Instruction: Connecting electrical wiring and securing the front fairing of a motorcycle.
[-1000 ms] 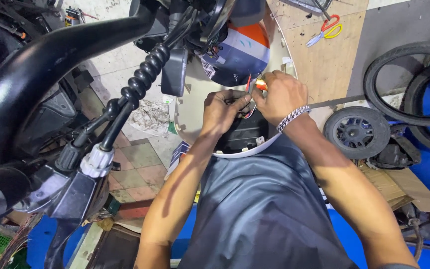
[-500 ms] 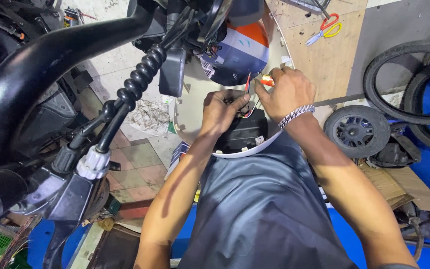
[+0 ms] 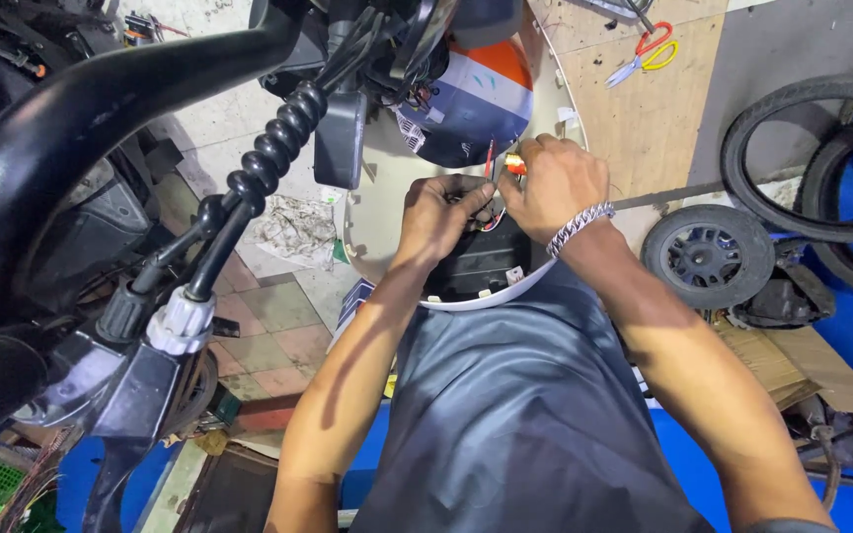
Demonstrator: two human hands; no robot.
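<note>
A vehicle repair workshop: spare tyres (image 3: 812, 158), a small wheel (image 3: 707, 256), scooter handlebar (image 3: 81, 128).

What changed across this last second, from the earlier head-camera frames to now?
Very little. The right hand shifted slightly over the red wires, still pinching the small orange piece. The left hand stayed on the wiring at the black unit inside the white cover. The handlebar, scissors and small wheel did not move.

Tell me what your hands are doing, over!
Left hand pinching wires. Right hand gripping a small orange connector. Both over the white-rimmed black housing. Nothing blocking.
</note>
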